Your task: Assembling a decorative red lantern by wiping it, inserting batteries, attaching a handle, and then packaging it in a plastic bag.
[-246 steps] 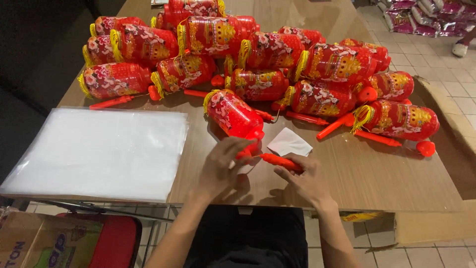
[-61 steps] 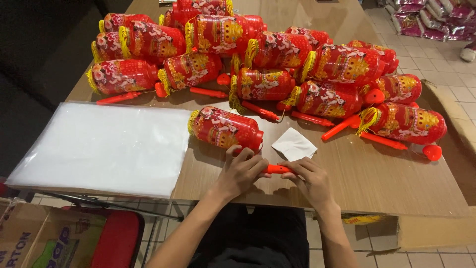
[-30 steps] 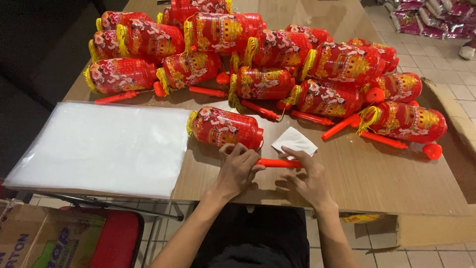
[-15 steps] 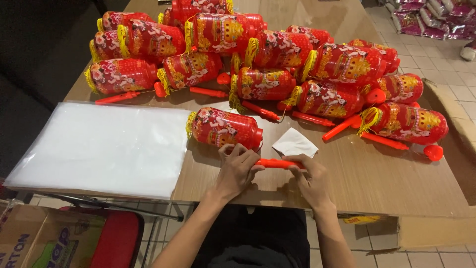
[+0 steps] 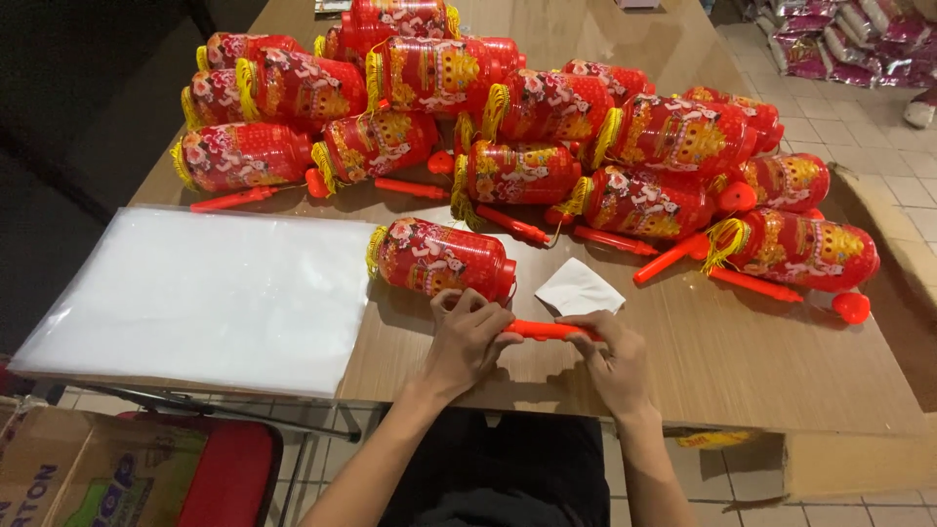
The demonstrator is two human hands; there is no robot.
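A red toy lantern [image 5: 439,258] with yellow tassels lies on its side near the front of the wooden table [image 5: 742,361]. Its orange handle stick [image 5: 543,330] points right along the table edge. My left hand [image 5: 470,332] grips the stick where it joins the lantern. My right hand [image 5: 613,349] holds the stick's free end. A small white paper slip [image 5: 578,290] lies just behind the stick.
Several more red lanterns [image 5: 547,132] with orange sticks are piled across the back of the table. A stack of clear plastic bags [image 5: 195,293] covers the front left. A red chair [image 5: 220,473] and a cardboard box [image 5: 49,478] stand below left.
The lantern was turned from pointing toward me to lying sideways. Both hands settled on its stick, the right hand sliding along to its end.
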